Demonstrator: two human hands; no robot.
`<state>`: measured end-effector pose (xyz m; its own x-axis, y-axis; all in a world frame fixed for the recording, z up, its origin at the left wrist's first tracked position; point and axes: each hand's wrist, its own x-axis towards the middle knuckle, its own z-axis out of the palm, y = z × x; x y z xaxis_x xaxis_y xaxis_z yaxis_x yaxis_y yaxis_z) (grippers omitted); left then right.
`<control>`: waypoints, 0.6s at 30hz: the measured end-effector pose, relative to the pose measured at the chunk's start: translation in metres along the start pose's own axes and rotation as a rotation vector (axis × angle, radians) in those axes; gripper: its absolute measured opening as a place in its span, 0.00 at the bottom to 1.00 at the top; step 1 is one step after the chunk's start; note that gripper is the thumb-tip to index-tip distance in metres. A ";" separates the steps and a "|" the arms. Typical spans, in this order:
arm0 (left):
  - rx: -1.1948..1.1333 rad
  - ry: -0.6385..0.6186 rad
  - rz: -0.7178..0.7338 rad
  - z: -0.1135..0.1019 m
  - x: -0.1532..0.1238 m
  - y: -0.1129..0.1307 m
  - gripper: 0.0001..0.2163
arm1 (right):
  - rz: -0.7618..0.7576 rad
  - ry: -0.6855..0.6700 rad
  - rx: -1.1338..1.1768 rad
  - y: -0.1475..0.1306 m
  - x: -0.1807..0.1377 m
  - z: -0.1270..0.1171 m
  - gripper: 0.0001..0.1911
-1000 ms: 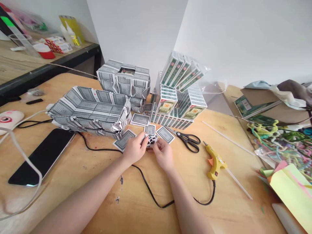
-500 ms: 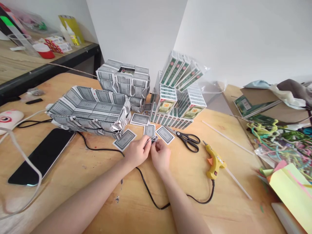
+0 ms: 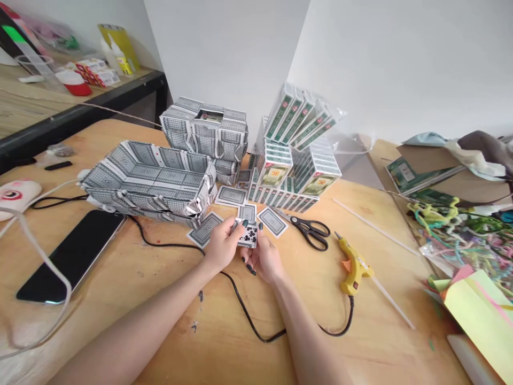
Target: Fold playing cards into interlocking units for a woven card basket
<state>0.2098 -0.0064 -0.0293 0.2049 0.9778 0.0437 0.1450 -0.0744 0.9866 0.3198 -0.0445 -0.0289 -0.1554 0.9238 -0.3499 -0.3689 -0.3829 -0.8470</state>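
- The left hand [image 3: 222, 247] is pinching the left edge of a small playing card [image 3: 249, 235], its fingers closed on the card.
- The right hand [image 3: 265, 258] is cupping the same card from below and from the right. Its palm is turned up, its fingers are curling round the card's edge, and dark-painted nails are showing.
- The playing card is being held face up just above the tabletop [image 3: 168, 321], showing black club pips. It is sitting near the middle of the view, between the two hands.
- Several loose cards [image 3: 205, 230] are lying face down on the tabletop just beyond the hands, and one of them is partly hidden behind the held card.
- A long open tray built of folded cards [image 3: 148, 179] is sitting to the left of the hands, and a boxier card structure [image 3: 206, 131] is standing behind it.
- A pile of sealed card packs [image 3: 294, 160] is leaning against the wall, to the right of those two structures.
- Black-handled scissors [image 3: 309, 232] are lying just right of the loose cards.
- A yellow glue gun [image 3: 354, 266] is lying further right. Its black cord [image 3: 240, 306] is running under both forearms towards the tray.
- A dark phone [image 3: 72, 255] is lying flat at the left.
- A tangle of coloured pipe cleaners [image 3: 460, 230] and sheets of yellow paper [image 3: 479, 313] are crowding the right edge.
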 end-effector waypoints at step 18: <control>-0.048 -0.097 0.084 -0.016 0.007 0.008 0.06 | -0.193 0.064 -0.261 -0.005 -0.002 0.004 0.18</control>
<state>0.1972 0.0028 -0.0184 0.3071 0.9449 0.1133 0.0775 -0.1434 0.9866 0.3182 -0.0440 -0.0223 -0.0446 0.9807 -0.1906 -0.1378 -0.1950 -0.9711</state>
